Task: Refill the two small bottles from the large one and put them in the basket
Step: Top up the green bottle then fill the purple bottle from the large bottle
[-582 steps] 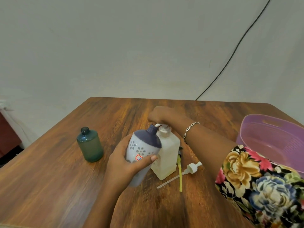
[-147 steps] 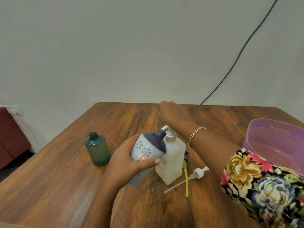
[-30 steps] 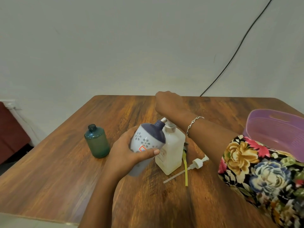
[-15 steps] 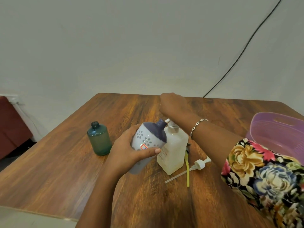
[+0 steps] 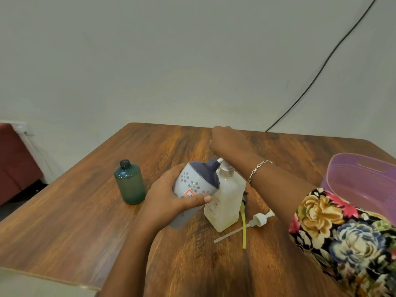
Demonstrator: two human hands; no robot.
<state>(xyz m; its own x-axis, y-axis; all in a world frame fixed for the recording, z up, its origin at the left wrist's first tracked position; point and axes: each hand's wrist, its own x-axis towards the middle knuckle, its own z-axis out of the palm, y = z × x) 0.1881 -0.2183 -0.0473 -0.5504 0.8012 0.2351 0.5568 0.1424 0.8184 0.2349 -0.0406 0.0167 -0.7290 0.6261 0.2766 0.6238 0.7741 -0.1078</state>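
Little has shifted in the last half second: both hands keep their places over the two bottles at the middle of the table [image 5: 64, 221], and only the view has drifted slightly. The left hand [image 5: 169, 202] grips the white flowered bottle [image 5: 196, 183], fingers wrapped round its far side and thumb laid across the front just under the small red-edged label. That bottle is tilted to the right, its navy shoulder and neck leaning against the top of the large bottle [image 5: 225, 202], with the neck right at the white pump nozzle [image 5: 220, 161]. The large bottle stands upright on the table, translucent, with pale liquid inside. The right hand [image 5: 225, 138] is above and just behind the pump, back of the hand toward the camera and fingers curled down out of sight, so I cannot tell whether it clasps the pump head or merely bears on it. A silver bracelet [image 5: 259, 168] sits on that wrist, and a floral sleeve [image 5: 342, 236] fills the lower right. The green bottle [image 5: 129, 183] stands upright to the left, apart from the hands. A loose white pump [image 5: 258, 219] lies on its side just right of the large bottle, its thin tube pointing toward the near edge, crossed by a yellow strip [image 5: 243, 224]. The purple basket [image 5: 360, 185] sits at the table's right edge.
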